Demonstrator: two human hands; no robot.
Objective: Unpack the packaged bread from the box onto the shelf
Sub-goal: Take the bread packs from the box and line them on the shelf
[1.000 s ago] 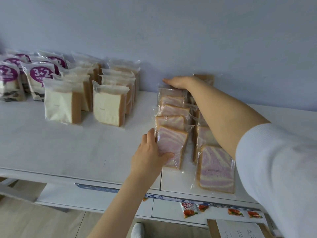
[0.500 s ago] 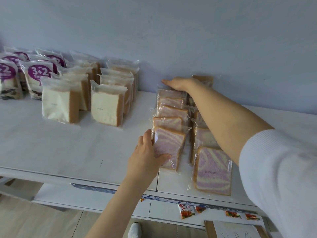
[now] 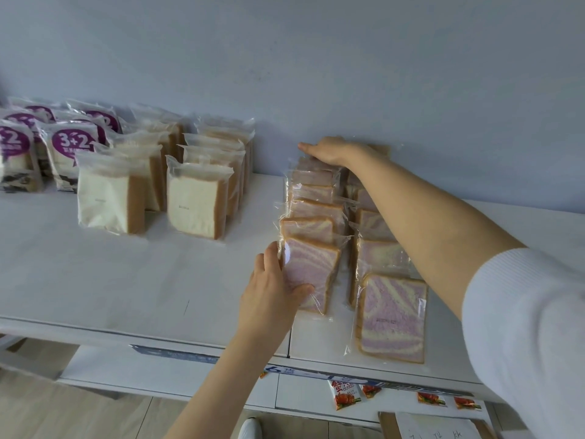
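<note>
- Upper left: purple-label packs (image 3: 72, 153) and white-bread packs (image 3: 196, 204) standing on the shelf (image 3: 126, 280).
- Centre: left hand (image 3: 275, 289) grips the front swirl-bread pack (image 3: 311, 270) of one row, thumb across its face.
- Upper centre: right hand (image 3: 329, 150), fingers straight, rests on that row's rear packs (image 3: 313, 177).
- Right: a second swirl-bread row (image 3: 392, 315), just beside the first, on the same shelf.

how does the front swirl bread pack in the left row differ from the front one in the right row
The left row's front pack is gripped by the left hand; the right row's front pack is untouched. The left one stands steeply against the pack behind; the right one lies tilted far back, nearer the front of the shelf. Both are purple-swirl slices in clear wrap.
</note>
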